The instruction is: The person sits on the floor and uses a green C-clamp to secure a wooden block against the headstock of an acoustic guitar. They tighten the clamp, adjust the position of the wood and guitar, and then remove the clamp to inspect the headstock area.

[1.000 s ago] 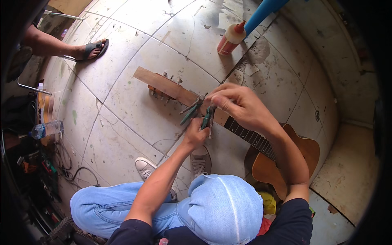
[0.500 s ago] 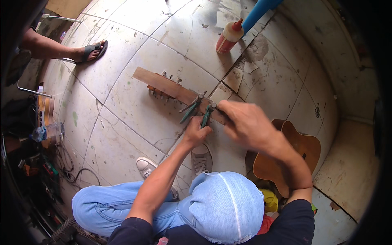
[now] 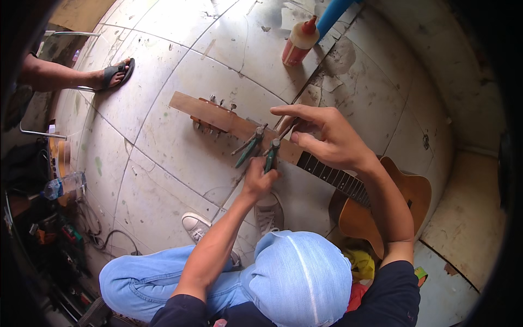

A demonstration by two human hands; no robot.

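An acoustic guitar [image 3: 411,191] lies on the floor, its neck running up-left to a headstock with tuning pegs [image 3: 233,106]. Along the upper neck rests a flat wooden strip [image 3: 239,124], ending where the frets show. Two green-handled clamping tools [image 3: 253,143] sit across the strip, side by side. My left hand [image 3: 260,179] is closed around the handle of the nearer-right clamp [image 3: 272,152]. Beyond the strip, my right hand [image 3: 335,136] has its index finger stretched out; its other fingers and thumb curl at a thin dark rod [image 3: 287,128], partly hidden.
A glue bottle [image 3: 300,42] with a red cap stands near a blue tube [image 3: 332,19] at the top. Broken tile lies beside them. At upper left is another person's sandalled foot [image 3: 117,76]. Tools, cables and a plastic bottle [image 3: 64,184] crowd the left edge.
My right hand has lifted a little and straightened its index finger, uncovering the strip's end and the frets. My left hand keeps its hold on the clamp.
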